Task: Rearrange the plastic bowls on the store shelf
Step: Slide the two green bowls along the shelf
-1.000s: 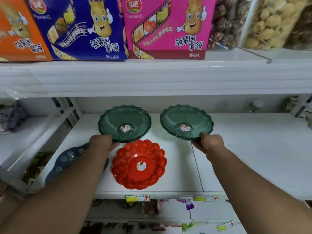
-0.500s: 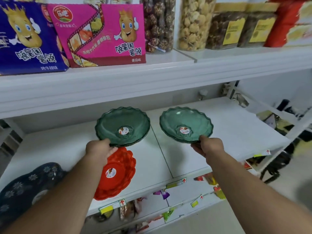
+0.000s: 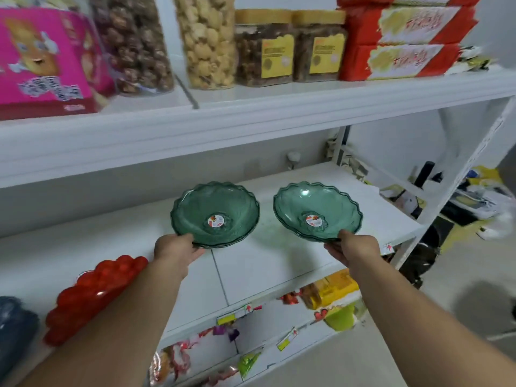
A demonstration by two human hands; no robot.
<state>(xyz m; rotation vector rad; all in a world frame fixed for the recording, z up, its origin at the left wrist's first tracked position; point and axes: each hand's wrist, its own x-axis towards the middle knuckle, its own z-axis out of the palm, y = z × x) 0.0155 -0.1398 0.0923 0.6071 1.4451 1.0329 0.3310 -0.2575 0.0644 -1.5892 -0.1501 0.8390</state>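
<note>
Two see-through green scalloped bowls hang side by side over the white middle shelf [image 3: 265,263]. My left hand [image 3: 176,251] pinches the near rim of the left green bowl [image 3: 215,213], which looks like a small stack. My right hand [image 3: 353,247] grips the near rim of the right green bowl [image 3: 317,212]. Each bowl has a round sticker in its centre. A red bubbly bowl [image 3: 92,297] lies on the shelf at the lower left, partly hidden by my left forearm. A dark blue bowl [image 3: 14,328] peeks in at the left edge.
The upper shelf [image 3: 251,118] overhangs the bowls and carries a pink box [image 3: 44,60], snack jars [image 3: 206,43] and red packs [image 3: 402,37]. Packets fill the lower shelf [image 3: 329,297]. The shelf's end frame [image 3: 458,177] stands at the right, with floor clutter beyond.
Both hands have carried the green bowls to the right along the shelf. The red and blue bowls have slid toward the left of the view. The view has turned right.
</note>
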